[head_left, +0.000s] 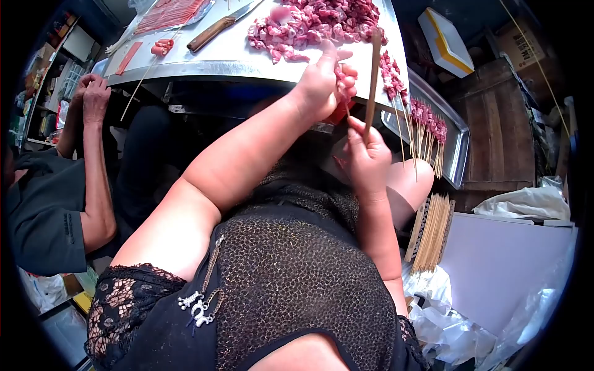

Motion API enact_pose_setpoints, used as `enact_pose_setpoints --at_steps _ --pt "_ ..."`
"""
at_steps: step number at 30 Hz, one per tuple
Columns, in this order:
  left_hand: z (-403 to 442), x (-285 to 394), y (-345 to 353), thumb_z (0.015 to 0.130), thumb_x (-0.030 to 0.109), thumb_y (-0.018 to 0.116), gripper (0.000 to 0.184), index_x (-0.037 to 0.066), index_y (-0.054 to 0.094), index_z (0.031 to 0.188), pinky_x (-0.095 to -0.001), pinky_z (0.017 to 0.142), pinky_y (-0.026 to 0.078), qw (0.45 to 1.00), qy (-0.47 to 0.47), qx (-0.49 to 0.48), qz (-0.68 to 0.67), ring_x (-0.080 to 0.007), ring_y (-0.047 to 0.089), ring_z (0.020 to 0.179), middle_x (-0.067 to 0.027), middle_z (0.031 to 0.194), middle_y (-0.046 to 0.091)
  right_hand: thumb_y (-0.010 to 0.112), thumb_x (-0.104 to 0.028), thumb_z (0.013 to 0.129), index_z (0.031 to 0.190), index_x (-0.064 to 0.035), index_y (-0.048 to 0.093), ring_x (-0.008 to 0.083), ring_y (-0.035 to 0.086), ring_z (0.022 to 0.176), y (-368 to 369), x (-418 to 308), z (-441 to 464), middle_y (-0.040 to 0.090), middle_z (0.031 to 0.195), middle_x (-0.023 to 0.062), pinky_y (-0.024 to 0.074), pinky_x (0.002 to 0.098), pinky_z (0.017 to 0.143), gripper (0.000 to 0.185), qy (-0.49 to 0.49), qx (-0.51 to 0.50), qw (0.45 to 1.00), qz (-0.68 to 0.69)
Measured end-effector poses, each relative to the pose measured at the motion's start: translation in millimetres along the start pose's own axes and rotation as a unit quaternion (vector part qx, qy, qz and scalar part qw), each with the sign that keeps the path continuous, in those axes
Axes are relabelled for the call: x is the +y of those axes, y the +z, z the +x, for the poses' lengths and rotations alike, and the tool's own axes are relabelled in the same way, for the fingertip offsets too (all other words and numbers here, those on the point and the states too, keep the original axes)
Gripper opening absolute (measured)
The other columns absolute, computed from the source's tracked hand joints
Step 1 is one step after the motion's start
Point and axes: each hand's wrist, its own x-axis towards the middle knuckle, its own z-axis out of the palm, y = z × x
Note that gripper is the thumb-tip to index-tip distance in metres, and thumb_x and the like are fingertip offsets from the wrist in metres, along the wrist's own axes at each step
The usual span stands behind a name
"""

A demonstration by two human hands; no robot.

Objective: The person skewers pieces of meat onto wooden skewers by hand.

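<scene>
My left hand [325, 86] is at the near edge of the white table, its fingers closed around small pieces of raw meat [342, 79]. Just below and to the right, my right hand [367, 151] pinches a wooden skewer [350, 114] whose thin end runs up to that meat. A broad brown stick [373, 80] rises from the same right hand; whether it is the skewer's other end close to the camera, I cannot tell. A heap of cut raw meat [322, 25] lies on the table beyond my hands.
Meat skewers [427, 127] rest at the right on a metal tray [459, 148]; more meat [392, 74] lies along the table edge. Bare skewers [433, 232] fill a box by my leg. A knife [213, 33] lies left of the heap. Another person's hands [93, 93] are at far left.
</scene>
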Motion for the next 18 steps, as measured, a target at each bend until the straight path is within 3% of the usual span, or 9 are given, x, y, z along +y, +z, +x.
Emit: enact_pose_setpoints --at_steps 1,4,6,10,11,14,15,17,18 --pt "1.7 1.2 -1.5 0.093 0.055 0.029 0.062 0.0 0.041 0.119 -0.0369 0.077 0.049 0.999 0.011 -0.015 0.03 -0.0218 0.056 0.08 -0.0144 0.094 0.055 0.056 -0.006 0.09 0.11 -0.0005 0.062 0.002 0.046 0.057 -4.3 -6.5 2.4 0.053 0.066 -0.004 0.0378 0.016 0.053 0.022 -0.027 0.017 0.999 -0.034" --pt "2.3 26.8 -6.6 0.091 0.059 0.029 0.069 -0.003 0.045 0.116 -0.0396 0.089 0.047 0.986 0.07 0.036 0.148 -0.0273 0.057 0.098 -0.0168 0.102 0.056 0.057 -0.007 0.089 0.107 -0.0034 0.065 0.0034 0.049 0.057 -21.7 -24.1 6.1 0.055 0.064 -0.002 0.0399 0.0187 0.053 0.021 -0.042 0.05 0.989 -0.132" --pt "6.7 52.9 -21.2 0.095 0.048 0.037 0.051 0.002 0.051 0.114 -0.0342 0.077 0.051 0.961 0.128 0.057 0.237 -0.0192 0.061 0.086 -0.0119 0.093 0.06 0.058 -0.008 0.087 0.104 -0.005 0.066 0.0089 0.053 0.056 -35.7 -35.1 13.4 0.056 0.062 0.0046 0.0438 0.0242 0.054 0.019 -0.091 0.09 0.963 -0.239" --pt "8.0 96.4 -34.1 0.092 0.014 0.053 0.02 0.002 0.059 0.107 -0.0208 0.043 0.051 0.898 0.174 0.069 0.399 -0.0086 0.061 0.075 -0.0047 0.07 0.058 0.053 -0.011 0.086 0.098 -0.0048 0.062 0.0307 0.061 0.072 -65.6 -40.8 47.6 0.063 0.081 0.0135 0.0487 0.0402 0.066 0.017 -0.217 0.139 0.81 -0.526" --pt "15.7 100.2 -43.2 0.088 0.019 0.058 0.021 0.004 0.064 0.102 -0.0281 0.054 0.054 0.851 0.168 0.073 0.493 -0.0116 0.063 0.073 -0.0057 0.07 0.062 0.052 -0.011 0.085 0.096 -0.0047 0.061 0.0326 0.061 0.075 -67.4 -42.5 55.0 0.064 0.084 0.014 0.0486 0.0424 0.067 0.016 -0.202 0.14 0.79 -0.562" --pt "17.6 97.6 -38.2 0.074 0.027 0.067 0.022 0.01 0.071 0.088 -0.036 0.081 0.048 0.566 0.17 0.03 0.806 -0.0256 0.065 0.082 -0.0103 0.086 0.067 0.052 -0.01 0.084 0.094 -0.0044 0.06 0.0308 0.061 0.075 -63.9 -43.8 63.5 0.063 0.081 0.0134 0.0489 0.0413 0.067 0.014 -0.251 0.154 0.753 -0.589" --pt "16.8 94.8 -36.2 0.076 0.025 0.065 0.021 0.01 0.07 0.089 -0.0373 0.078 0.049 0.49 0.116 -0.018 0.864 -0.0284 0.064 0.084 -0.0125 0.085 0.067 0.053 -0.009 0.083 0.095 -0.0044 0.061 0.0305 0.061 0.075 -60.7 -46.2 62.6 0.063 0.081 0.0132 0.0491 0.0409 0.067 0.015 -0.303 0.172 0.727 -0.591" --pt "13.4 84.8 -30.6 0.076 0.023 0.064 0.019 0.009 0.07 0.086 -0.0379 0.077 0.05 0.438 0.103 0.01 0.893 -0.0294 0.064 0.084 -0.0137 0.085 0.066 0.052 -0.014 0.089 0.108 -0.0062 0.061 0.0249 0.063 0.08 -42.6 -64.6 48.0 0.065 0.088 0.0126 0.0484 0.0353 0.069 0.023 -0.23 0.163 0.756 -0.591" --pt "12.5 81.6 -28.9 0.076 0.021 0.062 0.017 0.008 0.07 0.084 -0.0384 0.076 0.05 0.384 0.092 0.036 0.918 -0.0305 0.063 0.084 -0.0149 0.084 0.066 0.053 -0.016 0.089 0.107 -0.0038 0.061 0.0224 0.061 0.071 -34.3 -70.0 43.0 0.063 0.078 0.0108 0.0476 0.0338 0.065 0.023 -0.213 0.112 0.851 -0.466"
